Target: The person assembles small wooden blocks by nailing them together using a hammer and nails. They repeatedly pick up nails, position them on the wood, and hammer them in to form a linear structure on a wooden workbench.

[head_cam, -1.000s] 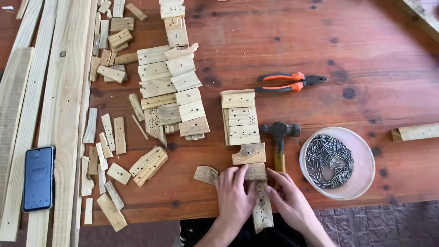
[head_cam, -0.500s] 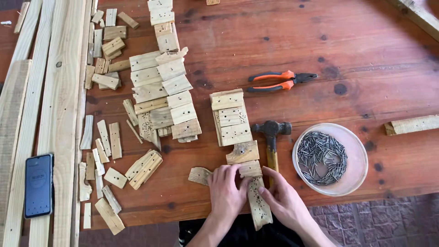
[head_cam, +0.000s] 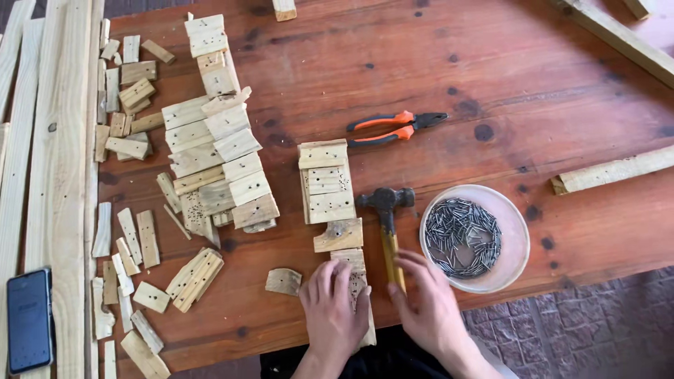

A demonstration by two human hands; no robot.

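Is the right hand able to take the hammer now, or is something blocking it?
Probably yes. The right hand lies right beside the hammer, its fingers at the wooden handle. Nothing lies between them; the bowl of nails stands off to the side.

**Both hands low, side by side at six o'clock**

The left hand (head_cam: 333, 309) lies palm down, fingers together and pointing toward twelve o'clock. The right hand (head_cam: 425, 305) sits just beside it at three o'clock, fingers curled and angled toward eleven. Both wrists are bare.
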